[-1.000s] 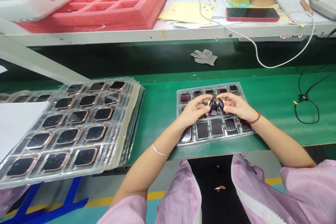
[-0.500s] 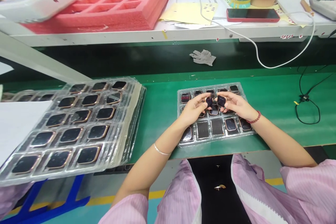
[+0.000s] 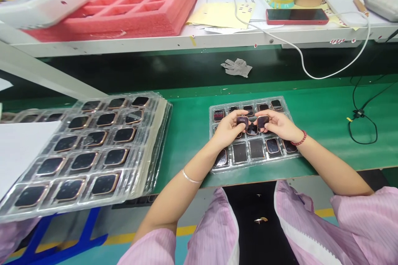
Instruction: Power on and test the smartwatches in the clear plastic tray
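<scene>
My left hand (image 3: 229,128) pinches a dark, square smartwatch body (image 3: 242,122) between thumb and fingers, its face turned up. A second smartwatch body (image 3: 263,121), with a gold-coloured rim, is gripped by my right hand (image 3: 279,126). Both are held close together above a clear plastic tray (image 3: 248,164). Square watch bodies sit in many of its pockets, such as one watch body (image 3: 273,145) in the front row. Two front-row pockets (image 3: 248,151) look flat and dark, without a rimmed watch. My hands hide part of the middle rows.
On the left, a stack of clear trays (image 3: 149,153) holds more watch bodies, partly under a white sheet (image 3: 27,145). A shelf (image 3: 155,45) above bears a pink foam tray (image 3: 124,27), papers and a phone (image 3: 297,16). A white cable (image 3: 298,47) hangs from it. A glove (image 3: 236,67) lies behind.
The watch body in my left hand has turned so that its face shows more fully. The right-hand one has also tilted slightly. Both hands stay over the tray.
</scene>
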A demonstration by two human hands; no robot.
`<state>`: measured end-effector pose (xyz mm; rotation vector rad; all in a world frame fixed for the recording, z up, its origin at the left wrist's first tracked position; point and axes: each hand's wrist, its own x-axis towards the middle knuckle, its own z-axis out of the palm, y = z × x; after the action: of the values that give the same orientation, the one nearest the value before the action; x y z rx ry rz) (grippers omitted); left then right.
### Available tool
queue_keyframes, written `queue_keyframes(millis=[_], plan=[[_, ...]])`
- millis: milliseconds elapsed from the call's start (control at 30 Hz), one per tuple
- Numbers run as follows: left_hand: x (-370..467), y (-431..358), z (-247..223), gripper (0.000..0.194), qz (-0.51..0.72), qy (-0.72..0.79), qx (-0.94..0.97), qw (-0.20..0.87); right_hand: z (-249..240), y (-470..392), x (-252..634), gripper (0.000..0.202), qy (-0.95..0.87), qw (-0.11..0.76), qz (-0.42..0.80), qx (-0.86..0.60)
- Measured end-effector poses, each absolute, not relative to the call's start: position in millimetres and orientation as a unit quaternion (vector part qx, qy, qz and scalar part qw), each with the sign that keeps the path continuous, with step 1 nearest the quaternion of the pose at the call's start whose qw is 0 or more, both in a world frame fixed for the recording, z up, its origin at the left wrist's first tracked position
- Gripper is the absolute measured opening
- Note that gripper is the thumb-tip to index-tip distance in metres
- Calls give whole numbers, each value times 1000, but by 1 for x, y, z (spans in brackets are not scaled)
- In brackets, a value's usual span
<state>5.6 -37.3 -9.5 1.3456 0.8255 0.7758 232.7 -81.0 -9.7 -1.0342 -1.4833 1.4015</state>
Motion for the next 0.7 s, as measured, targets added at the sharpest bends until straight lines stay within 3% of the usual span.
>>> queue_keyframes(millis=[133,200,300,367,433,567,700], plan=[[9,-35,-14,51,340,362,610,618,-11,-81,232,43,-605,405,549,-410],[9,-35,-14,45,340,362,623,605,-9,-81,232,34,-615,410,528,-419],[2,-46,-4,27,339,367,688,527,-2,-89,227,14,-672,437,403,-441],[-7,-61,6,21,322,365,771,412,3,-99,220,9,-736,432,271,-445],[-17,-80,13,21,281,356,832,320,6,-113,209,9,-790,387,181,-440],[-31,-107,12,19,165,382,884,215,1,-136,187,6,-844,261,130,-451],[-28,-112,9,21,126,395,903,108,12,-149,196,13,-859,195,53,-471]])
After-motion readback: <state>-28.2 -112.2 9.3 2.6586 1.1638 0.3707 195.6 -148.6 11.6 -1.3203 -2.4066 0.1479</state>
